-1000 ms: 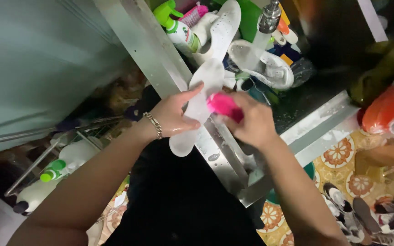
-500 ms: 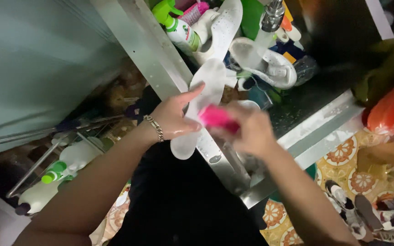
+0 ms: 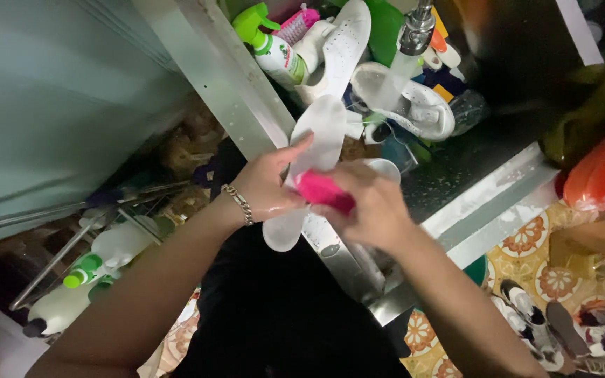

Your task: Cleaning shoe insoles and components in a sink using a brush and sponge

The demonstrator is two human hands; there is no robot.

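Observation:
My left hand [image 3: 269,185], with a chain bracelet on the wrist, holds a long white shoe insole [image 3: 323,133] by its middle over the edge of a metal sink [image 3: 470,203]. My right hand [image 3: 372,206] is closed on a bright pink brush [image 3: 323,190] that is pressed against the insole's wet surface. Both hands meet at the middle of the view. In the sink lie two white sneakers [image 3: 341,45] [image 3: 404,101] under a chrome tap [image 3: 416,28].
A white spray bottle with a green trigger [image 3: 271,45] and a pink brush [image 3: 294,24] stand at the sink's back. White bottles with green caps [image 3: 103,255] lie on a rack at lower left. An orange item [image 3: 595,171] lies at right; shoes [image 3: 561,325] sit on patterned floor.
The pink brush in my right hand has slid down and along the insole, toward its lower part. My left hand has kept its hold on the insole.

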